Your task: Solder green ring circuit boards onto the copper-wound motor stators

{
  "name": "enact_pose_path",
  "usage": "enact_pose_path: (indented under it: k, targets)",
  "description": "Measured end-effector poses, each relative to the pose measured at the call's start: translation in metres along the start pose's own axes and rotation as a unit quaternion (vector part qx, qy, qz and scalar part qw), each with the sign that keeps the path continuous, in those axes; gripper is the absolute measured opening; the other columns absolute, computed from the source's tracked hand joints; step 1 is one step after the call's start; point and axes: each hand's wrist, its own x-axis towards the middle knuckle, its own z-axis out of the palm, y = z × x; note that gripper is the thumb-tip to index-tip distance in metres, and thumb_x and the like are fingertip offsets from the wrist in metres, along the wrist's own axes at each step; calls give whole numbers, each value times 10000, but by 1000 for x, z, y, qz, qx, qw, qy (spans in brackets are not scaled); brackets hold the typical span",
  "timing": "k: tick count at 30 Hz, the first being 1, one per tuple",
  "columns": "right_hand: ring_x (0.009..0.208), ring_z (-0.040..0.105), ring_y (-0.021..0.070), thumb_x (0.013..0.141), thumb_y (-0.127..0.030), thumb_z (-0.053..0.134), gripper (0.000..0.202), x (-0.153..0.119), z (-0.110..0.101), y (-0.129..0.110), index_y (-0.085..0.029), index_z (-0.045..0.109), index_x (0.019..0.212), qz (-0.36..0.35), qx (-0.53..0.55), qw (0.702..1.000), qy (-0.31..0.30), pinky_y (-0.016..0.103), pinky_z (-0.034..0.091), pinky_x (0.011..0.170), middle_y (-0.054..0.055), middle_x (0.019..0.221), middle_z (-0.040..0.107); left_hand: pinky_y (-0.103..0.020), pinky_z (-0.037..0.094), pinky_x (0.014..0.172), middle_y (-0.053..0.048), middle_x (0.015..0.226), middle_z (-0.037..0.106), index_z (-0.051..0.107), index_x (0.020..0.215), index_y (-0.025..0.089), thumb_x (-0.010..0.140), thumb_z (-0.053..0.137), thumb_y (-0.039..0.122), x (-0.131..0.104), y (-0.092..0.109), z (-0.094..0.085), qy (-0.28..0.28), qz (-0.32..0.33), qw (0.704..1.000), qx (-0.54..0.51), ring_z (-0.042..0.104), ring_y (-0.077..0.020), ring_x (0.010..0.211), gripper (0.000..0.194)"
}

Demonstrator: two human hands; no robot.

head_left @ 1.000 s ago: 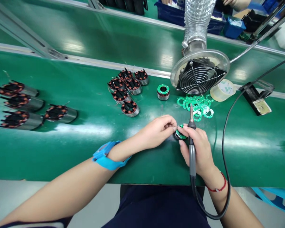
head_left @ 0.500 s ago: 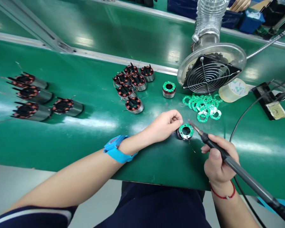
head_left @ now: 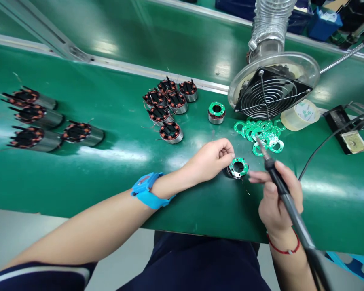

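Observation:
A motor stator [head_left: 231, 174] stands in front of me with a green ring-shaped circuit board [head_left: 234, 173] on top and a thin wire sticking out at its lower right. My left hand [head_left: 216, 157] is closed, thumb and fingertips pinched at the board's upper left edge; what is between them is too small to make out. In my right hand [head_left: 280, 198] is a soldering iron [head_left: 281, 186], its tip raised to the upper right of the stator, over loose boards. One or two fingers of that hand stretch toward the stator's right side.
Loose green ring boards [head_left: 256, 131] lie in a pile below a fume extractor fan [head_left: 267, 95]. Beside them stand another board-topped stator [head_left: 216, 117] and a tape roll [head_left: 300, 115]. A soldering stand [head_left: 341, 127] is at right. Bare stators [head_left: 171, 135] stand mid-table; others [head_left: 92, 135] lie left.
The soldering iron's tip has lifted off to the upper right, away from the stator, and the iron is steeper. Fingers of my right hand have extended toward the stator. My left hand stays put.

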Motion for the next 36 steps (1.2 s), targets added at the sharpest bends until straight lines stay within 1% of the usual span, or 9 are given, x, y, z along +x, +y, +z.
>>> enact_pose_path:
  k: [3,7,12,15,19,24,27,31,36]
  targets:
    - [1113,691,252,949,-192,551,470,8,5,1,-278,450,1400,-17,-51,993,-108,491,556,959,83,1166,728,-222,354,540,54,620,534,536,750,170,840,552,153,0,3,0,6,12,1000,21,479,-95,572,93]
    - [1277,584,270,902,-159,574,589,13,9,6,-267,371,1444,-44,-68,972,-222,501,525,1017,116,1389,594,-223,355,556,54,627,525,524,734,171,823,557,113,1,7,1,21,38,998,54,475,-91,577,111]
    - [1158,637,268,897,-211,625,567,12,9,12,-276,398,1412,-50,-99,977,-185,473,567,927,102,1261,654,-245,424,635,0,807,610,569,882,155,859,535,129,-2,3,-2,15,39,996,74,535,-111,670,49]
    - [1089,658,259,874,-273,691,602,11,8,16,-275,404,1404,-40,-111,984,-133,463,572,910,95,1199,670,-290,477,745,-64,1034,635,554,1130,148,865,566,167,-6,-2,-11,-63,55,989,119,588,-151,820,266]
    - [1066,659,243,878,-276,688,606,9,8,19,-272,398,1410,-50,-114,986,-114,434,573,896,95,1185,665,-339,447,845,-43,912,625,617,899,165,868,547,141,-10,-3,-21,-114,109,960,231,571,-195,907,80]
    - [968,662,257,885,-301,672,590,7,11,16,-260,406,1410,-78,-153,976,-137,433,580,788,108,1148,680,-245,425,670,11,768,590,600,804,164,860,543,149,-9,5,-18,-92,85,989,81,536,-124,707,81]
    - [1046,654,278,891,-277,659,598,8,12,10,-258,394,1427,-120,-157,968,-155,469,561,841,124,1212,679,-226,401,608,31,692,568,599,801,157,853,564,189,-8,5,-13,-96,39,995,12,504,-108,636,70]
    - [1191,617,264,889,-135,619,619,12,10,3,-250,365,1442,-186,-130,961,-157,469,515,938,120,1260,688,-231,405,613,26,693,579,609,813,146,859,563,200,-8,3,-9,-96,19,995,-5,513,-111,647,84]
    - [977,688,224,887,-85,595,486,13,8,-1,-233,486,1337,-159,-127,968,-146,413,520,868,70,1065,772,-224,364,577,42,662,540,587,757,151,856,524,134,-11,4,-8,-59,24,998,11,465,-96,605,119]
